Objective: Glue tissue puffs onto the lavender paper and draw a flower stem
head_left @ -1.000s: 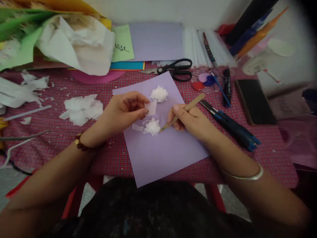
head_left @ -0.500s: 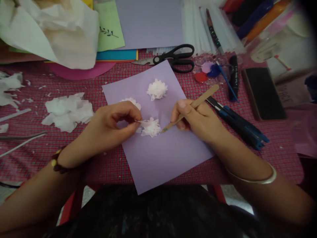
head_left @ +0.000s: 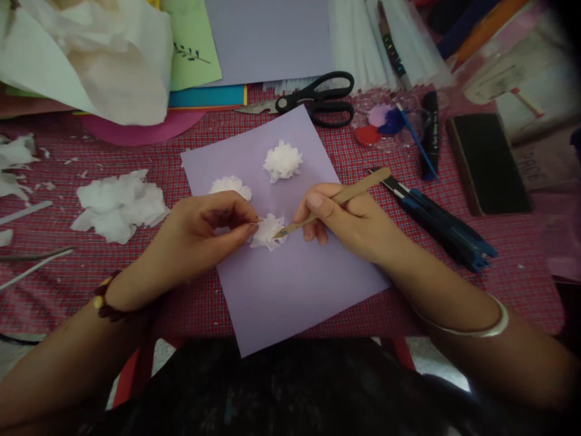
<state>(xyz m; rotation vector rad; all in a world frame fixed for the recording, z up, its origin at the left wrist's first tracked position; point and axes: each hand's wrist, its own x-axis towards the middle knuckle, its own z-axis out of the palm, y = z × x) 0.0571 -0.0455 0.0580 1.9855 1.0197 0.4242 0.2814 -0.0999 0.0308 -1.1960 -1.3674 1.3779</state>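
White flower [head_left: 269, 232] sits partly hidden behind left fingers [head_left: 247, 228] pinching a barely visible paper edge; right fingers [head_left: 313, 217] grip a stick [head_left: 354, 191].

flowers [head_left: 282, 161] on sheet [head_left: 290, 278], scissors [head_left: 313, 97] behind

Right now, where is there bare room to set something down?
The purple sheet is bare from the nearest white flower to the sheet's near edge. It's crowded between the left hand and right hand, and at the back around the scissors.
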